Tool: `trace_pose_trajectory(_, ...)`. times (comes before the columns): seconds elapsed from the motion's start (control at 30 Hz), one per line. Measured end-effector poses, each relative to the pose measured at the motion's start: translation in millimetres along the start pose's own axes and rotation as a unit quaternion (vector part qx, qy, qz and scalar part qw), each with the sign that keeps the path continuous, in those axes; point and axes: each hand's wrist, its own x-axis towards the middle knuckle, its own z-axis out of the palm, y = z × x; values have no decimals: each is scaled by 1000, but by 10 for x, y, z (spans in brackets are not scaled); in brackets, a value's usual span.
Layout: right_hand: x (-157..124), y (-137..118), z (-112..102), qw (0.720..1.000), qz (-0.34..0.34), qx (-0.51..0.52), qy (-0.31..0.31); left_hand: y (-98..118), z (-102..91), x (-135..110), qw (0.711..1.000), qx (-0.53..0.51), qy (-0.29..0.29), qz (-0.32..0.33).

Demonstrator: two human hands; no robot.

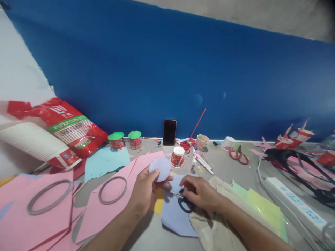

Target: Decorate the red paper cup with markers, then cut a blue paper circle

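My left hand [148, 186] pinches a round lavender paper disc [160, 169] between thumb and fingers, holding it above the table. To its right, my right hand [200, 191] is curled over the black-handled scissors [185, 205]. One finger loop shows beneath the hand; the other is mostly hidden by the fingers. The blades point left over a lavender paper sheet [174, 219]. Just beyond the hands stands a red patterned paper cup [177, 157], upside down. A small glue-like tube [193, 165] stands beside it.
Pink sheets with two grey rings [113, 190] lie left. Behind them are two green-topped cups [135, 140] and a bag of paper cups [70, 125]. A phone [169, 132] leans on the wall. Right are red-handled scissors [239, 157], beige cloth [222, 190] and a power strip [295, 202].
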Motion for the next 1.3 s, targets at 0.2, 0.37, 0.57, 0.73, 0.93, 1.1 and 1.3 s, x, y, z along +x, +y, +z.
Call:
trace_pose_trajectory(0.2,-27,-24,151,966,-172,-34,191,-248,122,-43,998,-59,-37,-11)
trace_pose_trajectory(0.37,-10,-97,166,957,-192,-67,205,-375,201,-108,992,-77,-87,-44)
trace_pose_trajectory(0.57,-1,-63,165,942,-195,54,267,-344,172,-87,990,-73,-102,-63)
trace_pose_trajectory(0.73,-1,-131,120,945,-75,197,250,-305,169,-83,993,-65,-76,-70)
trace_pose_trajectory(0.93,15,-133,67,952,5,232,201,-342,136,-103,995,-24,-80,-55)
trace_pose_trajectory(1.1,11,-129,104,955,40,238,172,-364,87,-94,992,88,-94,8)
trace_pose_trajectory(1.3,-18,-184,89,953,44,264,146,-310,142,-99,980,162,-44,105)
